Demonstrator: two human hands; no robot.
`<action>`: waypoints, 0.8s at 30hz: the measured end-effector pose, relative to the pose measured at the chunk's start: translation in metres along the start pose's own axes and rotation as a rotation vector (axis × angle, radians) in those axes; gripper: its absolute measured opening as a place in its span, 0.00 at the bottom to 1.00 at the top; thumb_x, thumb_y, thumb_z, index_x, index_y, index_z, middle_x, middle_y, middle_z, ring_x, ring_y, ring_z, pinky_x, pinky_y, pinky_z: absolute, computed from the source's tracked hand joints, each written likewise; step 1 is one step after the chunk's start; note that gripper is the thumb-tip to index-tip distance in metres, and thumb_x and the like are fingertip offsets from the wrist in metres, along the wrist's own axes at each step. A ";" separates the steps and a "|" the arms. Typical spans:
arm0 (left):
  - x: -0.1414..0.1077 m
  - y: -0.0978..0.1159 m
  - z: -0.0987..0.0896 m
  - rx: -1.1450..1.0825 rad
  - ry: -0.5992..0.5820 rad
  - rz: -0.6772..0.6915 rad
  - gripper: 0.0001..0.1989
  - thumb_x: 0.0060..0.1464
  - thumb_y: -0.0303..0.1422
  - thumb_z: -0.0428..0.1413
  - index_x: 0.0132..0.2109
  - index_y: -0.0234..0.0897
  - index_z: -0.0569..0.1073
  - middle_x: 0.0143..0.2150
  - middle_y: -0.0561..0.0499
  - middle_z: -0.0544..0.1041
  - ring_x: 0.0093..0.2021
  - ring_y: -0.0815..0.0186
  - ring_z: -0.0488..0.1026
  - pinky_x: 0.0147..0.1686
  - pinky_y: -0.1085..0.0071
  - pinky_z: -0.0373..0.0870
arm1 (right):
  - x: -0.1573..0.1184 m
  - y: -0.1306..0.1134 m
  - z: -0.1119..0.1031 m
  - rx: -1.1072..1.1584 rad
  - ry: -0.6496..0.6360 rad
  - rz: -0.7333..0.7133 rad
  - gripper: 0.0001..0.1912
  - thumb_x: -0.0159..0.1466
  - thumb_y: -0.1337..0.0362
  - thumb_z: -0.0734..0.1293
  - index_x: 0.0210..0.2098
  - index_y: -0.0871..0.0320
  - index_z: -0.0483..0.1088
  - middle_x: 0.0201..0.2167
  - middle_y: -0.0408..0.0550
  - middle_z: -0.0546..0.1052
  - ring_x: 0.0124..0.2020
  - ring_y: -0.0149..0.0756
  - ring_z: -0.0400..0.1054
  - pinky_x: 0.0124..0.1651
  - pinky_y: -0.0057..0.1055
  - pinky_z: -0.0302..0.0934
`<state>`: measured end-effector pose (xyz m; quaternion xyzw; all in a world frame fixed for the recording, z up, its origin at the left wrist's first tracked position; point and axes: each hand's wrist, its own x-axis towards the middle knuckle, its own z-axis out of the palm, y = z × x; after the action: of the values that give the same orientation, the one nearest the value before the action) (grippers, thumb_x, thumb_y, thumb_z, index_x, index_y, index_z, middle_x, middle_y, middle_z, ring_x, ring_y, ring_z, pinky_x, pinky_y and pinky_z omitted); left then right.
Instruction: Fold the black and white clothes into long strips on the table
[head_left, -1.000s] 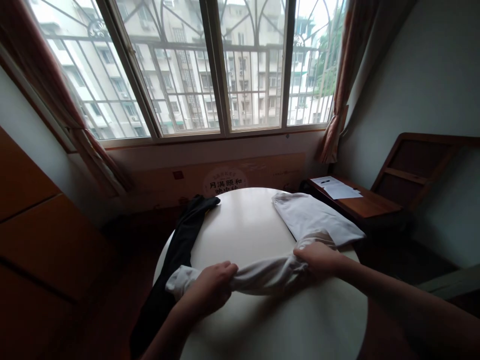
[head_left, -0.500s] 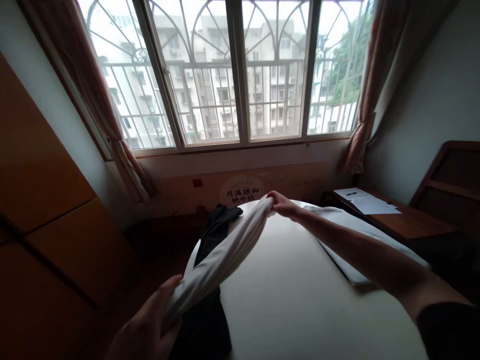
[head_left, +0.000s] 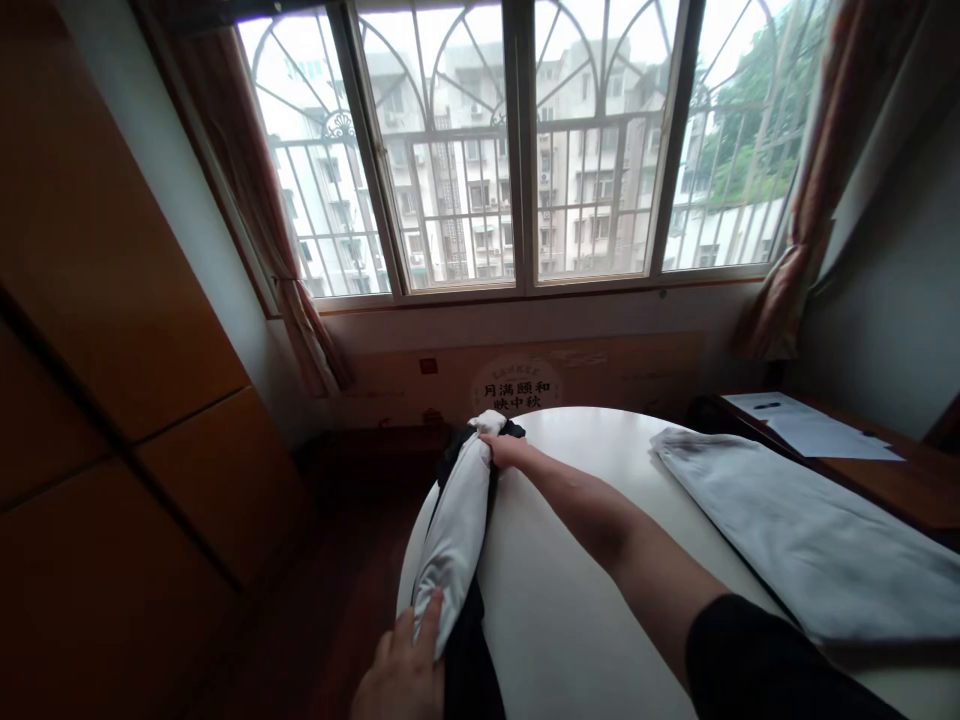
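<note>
A long white cloth (head_left: 455, 520) lies lengthwise over a black cloth (head_left: 472, 650) along the left side of the round white table (head_left: 577, 600). At its far end, my right hand (head_left: 504, 450) is closed on the bunched white fabric. My left hand (head_left: 409, 660) rests on the near end, fingers over the fabric; its thumb side and palm are partly hidden, so its grip is hard to read. A folded pale cloth (head_left: 810, 540) lies on the right part of the table.
Papers (head_left: 817, 425) and a pen lie on a brown wooden desk (head_left: 926, 490) at the right. Orange-brown cabinets (head_left: 97, 300) stand at the left. Beyond the table is a barred window with curtains (head_left: 281, 200) at its sides.
The white cloth has gone from stretched above the table to lying on the black cloth. Both hands have come down with it. The view has turned left.
</note>
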<state>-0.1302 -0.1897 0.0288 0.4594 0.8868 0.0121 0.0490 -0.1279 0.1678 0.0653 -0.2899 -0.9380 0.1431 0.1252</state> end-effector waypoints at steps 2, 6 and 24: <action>-0.002 -0.001 0.000 -0.014 -0.021 0.027 0.30 0.64 0.30 0.45 0.72 0.43 0.60 0.68 0.38 0.68 0.62 0.50 0.71 0.55 0.55 0.72 | -0.010 0.010 0.000 -0.008 -0.015 0.031 0.28 0.65 0.65 0.67 0.64 0.56 0.68 0.48 0.52 0.78 0.46 0.42 0.74 0.53 0.38 0.64; -0.003 -0.005 -0.010 -0.017 -0.046 0.045 0.29 0.64 0.39 0.49 0.70 0.45 0.64 0.73 0.36 0.62 0.69 0.42 0.63 0.55 0.47 0.71 | -0.028 0.040 -0.033 -0.017 0.026 0.049 0.43 0.63 0.73 0.65 0.74 0.45 0.52 0.61 0.52 0.73 0.54 0.46 0.72 0.53 0.35 0.65; 0.218 0.069 -0.037 0.047 0.080 0.266 0.34 0.66 0.44 0.44 0.72 0.29 0.59 0.75 0.30 0.53 0.74 0.41 0.53 0.66 0.46 0.55 | -0.293 0.260 -0.137 -0.121 0.243 0.489 0.18 0.70 0.52 0.62 0.42 0.59 0.77 0.37 0.51 0.81 0.39 0.39 0.75 0.42 0.30 0.63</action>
<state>-0.2023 0.0291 0.0539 0.5732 0.8192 0.0162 0.0009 0.2819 0.2304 0.0590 -0.5295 -0.8252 0.0769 0.1808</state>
